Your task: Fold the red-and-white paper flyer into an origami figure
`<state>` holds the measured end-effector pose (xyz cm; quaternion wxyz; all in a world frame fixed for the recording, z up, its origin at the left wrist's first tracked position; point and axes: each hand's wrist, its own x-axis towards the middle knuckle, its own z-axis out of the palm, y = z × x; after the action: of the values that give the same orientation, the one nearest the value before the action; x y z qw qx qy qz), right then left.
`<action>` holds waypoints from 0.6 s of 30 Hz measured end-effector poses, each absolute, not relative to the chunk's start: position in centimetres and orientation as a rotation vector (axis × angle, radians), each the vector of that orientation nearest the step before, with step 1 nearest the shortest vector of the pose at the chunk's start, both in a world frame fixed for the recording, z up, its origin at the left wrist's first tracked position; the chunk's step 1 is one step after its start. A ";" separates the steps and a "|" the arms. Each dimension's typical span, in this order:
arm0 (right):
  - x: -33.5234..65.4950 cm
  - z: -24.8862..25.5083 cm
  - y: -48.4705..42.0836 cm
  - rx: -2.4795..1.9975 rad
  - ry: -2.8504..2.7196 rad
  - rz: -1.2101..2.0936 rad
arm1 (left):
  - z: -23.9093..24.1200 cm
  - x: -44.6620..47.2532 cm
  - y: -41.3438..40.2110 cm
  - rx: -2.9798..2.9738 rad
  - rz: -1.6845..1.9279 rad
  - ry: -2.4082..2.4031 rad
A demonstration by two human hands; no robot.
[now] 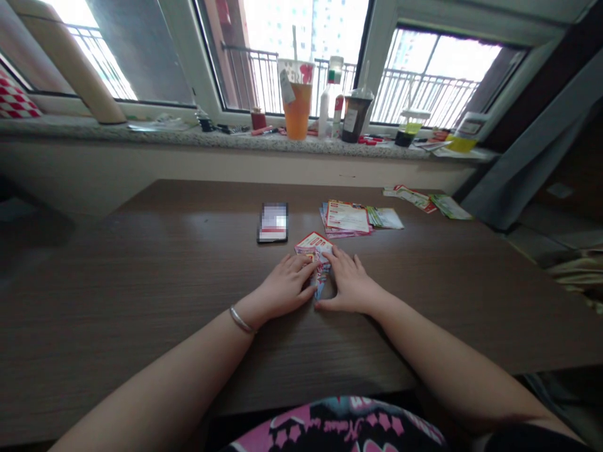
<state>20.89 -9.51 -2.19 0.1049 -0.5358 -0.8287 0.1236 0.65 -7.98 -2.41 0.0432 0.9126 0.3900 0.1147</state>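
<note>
A folded red-and-white paper leaflet (316, 251) lies on the dark wooden table (141, 263) in front of me. My left hand (282, 287), with a silver bangle on its wrist, presses on the leaflet's left side with its fingers curled onto the paper. On the right side rests my right hand (351, 282), fingers stretched flat against the fold and thumb at the paper's lower tip. Both hands touch the leaflet and pin it to the table.
A stack of similar leaflets (348, 218) lies just beyond, with more leaflets (424, 199) at the far right. A phone (272, 223) lies face up to the left. Drink cups (298, 100) and bottles (330, 100) line the window sill (141, 135).
</note>
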 end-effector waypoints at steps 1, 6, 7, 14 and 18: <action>21.0 -2.2 -9.5 -1.564 -2.442 0.362 | -2.4 0.7 -8.1 2.792 0.352 1.198; 21.4 -2.4 -9.3 -1.523 -2.440 0.347 | -2.0 0.5 -8.5 2.775 0.362 1.205; 21.4 -2.4 -9.2 -1.520 -2.440 0.345 | -1.9 0.4 -8.6 2.767 0.367 1.196; 22.0 -3.0 -7.8 -1.398 -2.454 0.374 | -1.6 0.0 -8.4 2.665 0.372 1.164; 22.5 -3.5 -6.8 -1.290 -2.421 0.407 | -1.9 0.3 -7.9 2.605 0.212 1.271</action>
<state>22.45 -6.83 -3.46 0.1830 -0.4572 -0.8583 0.1443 0.28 -7.92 -1.94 0.1175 0.8901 0.4344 0.0726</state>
